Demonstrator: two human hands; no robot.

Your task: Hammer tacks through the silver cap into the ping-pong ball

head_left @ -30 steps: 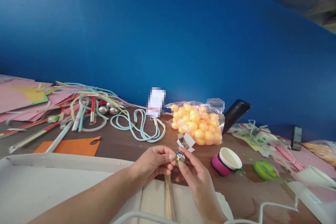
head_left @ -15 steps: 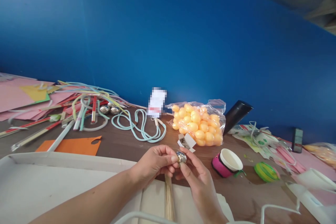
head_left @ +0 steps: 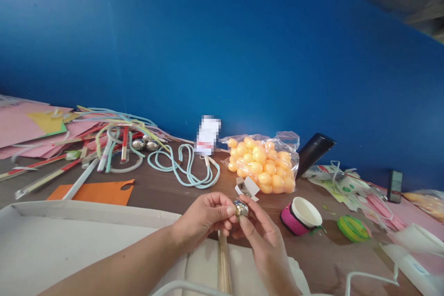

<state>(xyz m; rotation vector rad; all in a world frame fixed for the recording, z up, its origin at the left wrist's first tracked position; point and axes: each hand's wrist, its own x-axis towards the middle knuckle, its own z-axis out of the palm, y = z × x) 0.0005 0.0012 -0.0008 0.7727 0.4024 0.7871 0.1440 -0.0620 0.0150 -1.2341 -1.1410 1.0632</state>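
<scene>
A small shiny silver ball is held between both hands at the lower middle. The thumb and fingers of my left hand pinch its left side, where a small gold-coloured bit shows. My right hand grips the ball from the right with thumb and index finger. Just beyond the fingers stands a small open white box with small metallic pieces inside. Below the hands, a bundle of thin wooden sticks lies on pale card.
Behind the box lies a clear bag of orange balls. To the right are a pink-banded cup and a green roll. A light-blue cord, silver balls and orange paper lie left. A white tray fills the lower left.
</scene>
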